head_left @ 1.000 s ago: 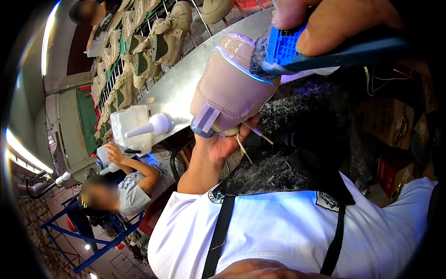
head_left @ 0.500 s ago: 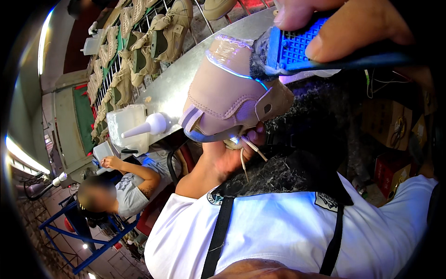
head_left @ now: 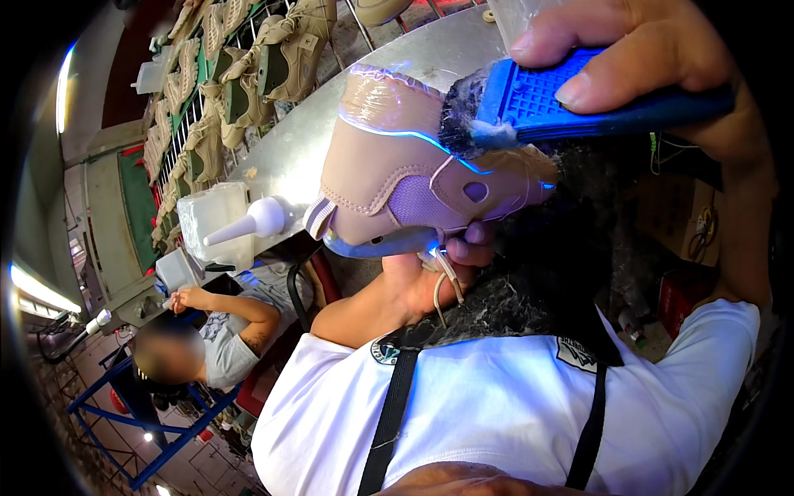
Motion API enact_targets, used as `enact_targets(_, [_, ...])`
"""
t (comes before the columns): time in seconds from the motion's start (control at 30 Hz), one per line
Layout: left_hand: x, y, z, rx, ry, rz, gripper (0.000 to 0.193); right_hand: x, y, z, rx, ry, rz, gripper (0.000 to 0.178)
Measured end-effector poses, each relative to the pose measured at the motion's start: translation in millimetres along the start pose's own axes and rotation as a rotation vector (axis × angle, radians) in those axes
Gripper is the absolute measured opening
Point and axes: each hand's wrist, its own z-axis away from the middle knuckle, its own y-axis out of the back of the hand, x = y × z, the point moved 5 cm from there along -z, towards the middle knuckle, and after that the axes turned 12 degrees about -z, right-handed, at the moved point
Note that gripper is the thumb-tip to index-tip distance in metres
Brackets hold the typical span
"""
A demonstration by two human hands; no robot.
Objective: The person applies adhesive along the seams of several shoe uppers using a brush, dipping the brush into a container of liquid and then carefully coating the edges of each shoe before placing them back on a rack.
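My left hand (head_left: 438,273) is closed around a beige shoe upper (head_left: 376,169) from below, with the sole side turned up and the laces (head_left: 447,277) hanging by my fingers. A blue-lit wet line runs along the upper's edge. A smooth grey-blue form (head_left: 368,244) shows in its opening. Pinched in my right hand (head_left: 637,62) is a blue-handled brush (head_left: 546,99). Its dark, fuzzy bristles (head_left: 465,116) touch the upper along the lit line. Part of my left fingers is hidden under the shoe.
Beyond the shoe lies a metal tabletop (head_left: 289,153). On its left stand a clear plastic tub (head_left: 211,219) and a white nozzle (head_left: 248,221). Several beige shoes (head_left: 298,54) hang on a rack behind. Another person (head_left: 236,335) sits at the left. Cardboard boxes (head_left: 674,215) lie at the right.
The shoe has shifted left and rolled slightly, showing more of its side. The brush has moved along the lit line, its handle now lying flatter. Both hands keep their hold.
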Motion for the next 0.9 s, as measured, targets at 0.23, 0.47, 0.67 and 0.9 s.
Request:
enact_targets(0.23, [6,14,-5,-0.069,0.006,-0.093,0.052,-3,-1,9,-0.194,-0.193,0.139,0.015])
enact_targets(0.47, [46,-20,3,0.206,-0.319,-0.729,0.058,-3,16,36,0.096,-0.286,0.065,0.026])
enact_targets(0.67, [101,-70,23,0.353,-0.637,-1.230,0.086,55,-38,50,0.835,-0.310,-0.741,0.029])
enact_targets(0.9, [124,-87,22,0.239,-0.652,-1.437,0.089,29,-40,28,0.282,0.062,0.122,0.030])
